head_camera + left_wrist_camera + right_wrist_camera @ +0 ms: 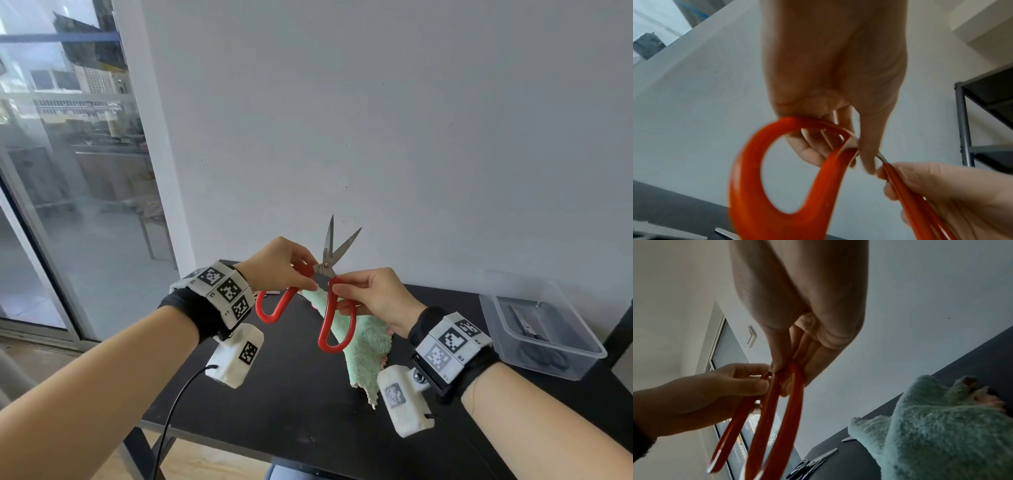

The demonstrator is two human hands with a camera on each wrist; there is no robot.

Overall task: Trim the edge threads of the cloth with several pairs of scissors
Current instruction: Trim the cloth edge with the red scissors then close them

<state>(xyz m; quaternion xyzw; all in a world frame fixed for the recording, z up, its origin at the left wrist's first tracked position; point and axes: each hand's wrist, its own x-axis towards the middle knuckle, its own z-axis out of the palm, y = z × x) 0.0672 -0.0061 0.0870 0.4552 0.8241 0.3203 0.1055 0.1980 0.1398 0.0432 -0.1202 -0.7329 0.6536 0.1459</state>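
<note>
Head view first: I have the red-handled scissors (pixel 320 291) raised above the black table (pixel 274 404), blades parted and pointing up and away, long axis near upright. My left hand (pixel 277 265) pinches the top of the left handle loop just below the pivot; my right hand (pixel 373 296) pinches the right loop the same way. No finger is through either loop, as far as I can tell. The green cloth (pixel 363 349) lies crumpled on the table directly below and behind the handles, nearer my right hand, its ragged edge trailing toward me. A clear plastic bin (pixel 548 329) at far right holds dark scissors.

Left wrist view: my fingers curl around the red loop's upper bar, thumb beside the metal shank.

Right wrist view: thumb and fingers close on the other loop's top; the cloth looks fluffy, pale green, frayed, lower right. More scissors (pixel 809 464) lie on the table.

I judge the blades must tip down toward that edge.
</note>
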